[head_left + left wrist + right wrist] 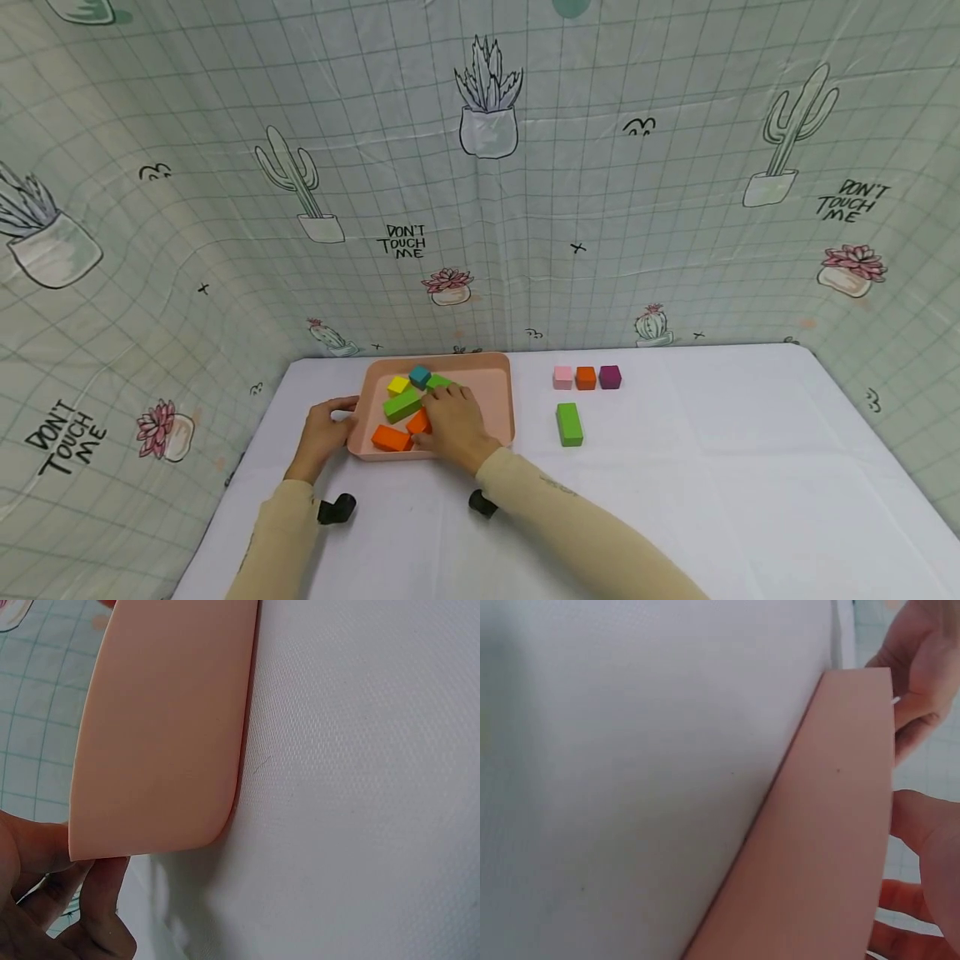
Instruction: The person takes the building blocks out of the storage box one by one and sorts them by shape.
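Observation:
A shallow pink tray (495,408) lies at the back left of the white table and holds several blocks. My left hand (321,437) holds the tray's left side; its bent fingers (103,892) touch the wall near the corner. My right hand (456,423) reaches into the tray from the right. An orange block (420,421) sits partly covered between its thumb and fingers. The tray wall hides the fingertips in the right wrist view. Beside this hand lie an orange block (392,438), a green block (402,406), a yellow block (398,386) and a blue cube (420,377).
Right of the tray stand a pink cube (562,378), an orange cube (586,378) and a purple cube (611,377) in a row. In front of them lies a green block (569,425). A patterned cloth (540,200) hangs behind the table.

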### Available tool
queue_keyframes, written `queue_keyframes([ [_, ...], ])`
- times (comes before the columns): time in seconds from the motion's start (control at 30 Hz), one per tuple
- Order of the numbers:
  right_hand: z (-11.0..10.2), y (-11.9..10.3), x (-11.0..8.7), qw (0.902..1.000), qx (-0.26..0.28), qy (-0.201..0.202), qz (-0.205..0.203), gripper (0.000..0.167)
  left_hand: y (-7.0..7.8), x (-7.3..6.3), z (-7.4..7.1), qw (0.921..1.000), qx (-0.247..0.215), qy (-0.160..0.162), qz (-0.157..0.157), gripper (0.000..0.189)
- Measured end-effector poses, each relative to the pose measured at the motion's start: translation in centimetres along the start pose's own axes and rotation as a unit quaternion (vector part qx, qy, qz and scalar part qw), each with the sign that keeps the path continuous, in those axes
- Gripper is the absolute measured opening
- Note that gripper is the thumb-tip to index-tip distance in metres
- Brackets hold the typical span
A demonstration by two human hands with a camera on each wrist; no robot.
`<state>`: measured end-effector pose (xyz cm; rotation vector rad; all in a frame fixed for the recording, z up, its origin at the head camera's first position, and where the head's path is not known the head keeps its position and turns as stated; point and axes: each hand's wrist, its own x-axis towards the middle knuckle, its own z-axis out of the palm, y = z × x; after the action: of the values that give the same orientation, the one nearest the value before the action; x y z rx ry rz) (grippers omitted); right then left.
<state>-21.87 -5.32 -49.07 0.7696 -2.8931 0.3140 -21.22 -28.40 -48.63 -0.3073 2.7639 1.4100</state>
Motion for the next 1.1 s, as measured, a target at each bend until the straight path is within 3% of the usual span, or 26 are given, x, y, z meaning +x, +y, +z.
queue_keyframes([
  [0.27, 0.1, 0.2, 0.1, 0.9994, 0.005, -0.027, 0.020, 0.058, 0.1, 0.1, 0.3, 0.9998, -0.015, -0.006, 0.011, 0.038],
  [0.53, -0.2, 1.4, -0.1, 0.9983, 0.004, -0.058, -0.007, 0.061, 0.3, 0.1, 0.1, 0.9999, -0.010, -0.011, 0.005, 0.039],
  [0.7, -0.3, 1.7, -0.1, 0.9986, -0.009, -0.050, -0.012, 0.065, 0.3, 0.1, -0.1, 0.9998, -0.011, -0.014, 0.004, 0.039],
  [0.93, -0.4, 2.0, -0.6, 0.9992, -0.008, -0.037, -0.009, 0.056, 0.1, 0.0, 0.1, 0.9997, -0.015, -0.016, -0.004, 0.040],
  [1.1, -1.1, 3.1, -1.6, 0.9992, 0.030, -0.006, -0.024, 0.053, 0.0, -0.1, -0.1, 0.9998, -0.013, -0.015, -0.007, 0.040],
])
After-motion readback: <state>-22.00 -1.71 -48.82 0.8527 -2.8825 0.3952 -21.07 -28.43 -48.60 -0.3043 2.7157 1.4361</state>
